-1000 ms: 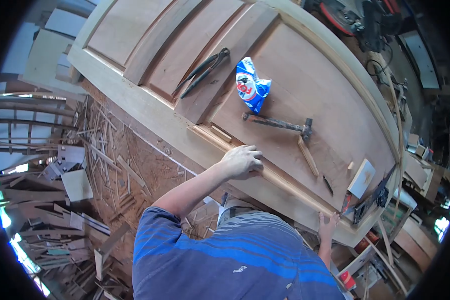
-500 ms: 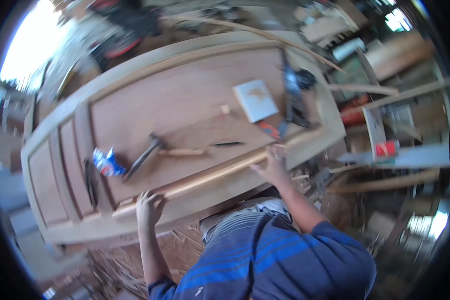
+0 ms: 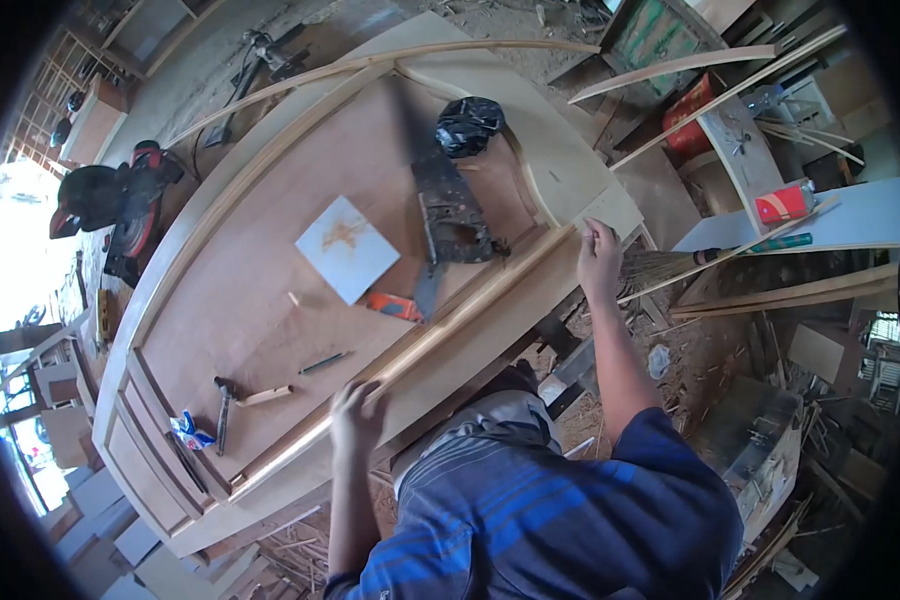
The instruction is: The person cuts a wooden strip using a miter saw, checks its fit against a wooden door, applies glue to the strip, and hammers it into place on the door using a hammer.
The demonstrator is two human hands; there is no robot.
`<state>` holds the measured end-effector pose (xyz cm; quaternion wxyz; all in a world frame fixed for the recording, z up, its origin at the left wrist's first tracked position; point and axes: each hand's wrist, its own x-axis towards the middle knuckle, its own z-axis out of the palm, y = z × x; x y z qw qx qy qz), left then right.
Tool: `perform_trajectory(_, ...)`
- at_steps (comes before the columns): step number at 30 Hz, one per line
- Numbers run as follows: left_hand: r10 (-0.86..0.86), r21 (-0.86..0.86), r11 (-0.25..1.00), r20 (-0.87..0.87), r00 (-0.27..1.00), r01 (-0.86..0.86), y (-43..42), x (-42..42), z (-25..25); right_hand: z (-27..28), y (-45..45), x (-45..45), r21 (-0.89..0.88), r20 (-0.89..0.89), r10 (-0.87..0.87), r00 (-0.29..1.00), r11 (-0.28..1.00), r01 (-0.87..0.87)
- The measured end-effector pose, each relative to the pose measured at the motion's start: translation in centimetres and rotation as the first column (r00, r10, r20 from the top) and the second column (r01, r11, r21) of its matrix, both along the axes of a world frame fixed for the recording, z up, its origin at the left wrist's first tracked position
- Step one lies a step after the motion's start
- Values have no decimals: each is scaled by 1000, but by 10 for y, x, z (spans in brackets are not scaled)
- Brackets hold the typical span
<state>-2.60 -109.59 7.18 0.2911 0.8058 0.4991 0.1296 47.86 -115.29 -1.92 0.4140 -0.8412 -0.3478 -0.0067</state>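
A long wooden moulding strip (image 3: 438, 338) lies along the near inner edge of a large panelled wooden door (image 3: 540, 300). My left hand (image 3: 358, 418) rests on the strip near its middle, fingers apart. At the strip's right end, my right hand (image 3: 599, 250) is raised by the door's corner with its fingers curled; whatever it may hold is too small to make out. On the panel are a handsaw (image 3: 453, 210), a white square board (image 3: 347, 249), an orange-handled tool (image 3: 395, 306), a pencil (image 3: 323, 363), a hammer (image 3: 224, 412) and a blue-white packet (image 3: 191, 431).
A black plastic bag (image 3: 469, 126) sits at the panel's far right end. A thin curved strip (image 3: 450, 50) crosses the far edge. Right of the door are a red can (image 3: 785, 203) and a brush with a green handle (image 3: 782, 242). Wood scraps litter the floor.
The view has swung toward the door's right end. My right hand has moved right to the strip's end, and my left hand has shifted right along the strip.
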Motion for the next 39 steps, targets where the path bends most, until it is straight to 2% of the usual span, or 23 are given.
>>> perform_trajectory(1, -85, 26, 996, 42, 996, 84, 7, 51, 0, -15, 3, 9, 54, -191, 10, 982, 999, 0)
perform_trajectory(2, -168, 37, 986, 77, 983, 165, 13, 94, -8, -22, 5, 13, 54, -137, 40, 990, 998, -32)
perform_trajectory(3, -240, 140, 964, 91, 966, 226, 21, 135, -12, -24, 4, 13, 53, -82, 71, 994, 996, -66)
perform_trajectory(4, -243, 66, 969, 112, 964, 237, 25, 169, -17, -24, 5, 11, 48, -27, 105, 994, 993, -103)
perform_trajectory(5, -271, 86, 961, 131, 954, 262, 30, 197, -27, -20, 7, 9, 64, 3, 91, 996, 994, -91)
perform_trajectory(8, -292, 85, 955, 93, 952, 284, 35, 238, -55, -14, 9, 6, 77, -37, 78, 996, 994, -75)
perform_trajectory(11, -279, 91, 958, 93, 956, 271, 35, 246, -71, -17, 10, 8, 79, -15, 85, 996, 993, -84)
perform_trajectory(24, -224, -23, 973, 132, 966, 229, 42, 249, -77, -19, 14, 10, 28, -13, 112, 994, 993, -112)
perform_trajectory(33, -274, 23, 962, 133, 953, 273, 43, 244, -86, -17, 19, 7, -43, -21, 91, 996, 995, -92)
perform_trajectory(39, -266, -8, 963, 105, 958, 268, 44, 246, -84, -16, 22, 6, -67, -20, 95, 995, 993, -96)
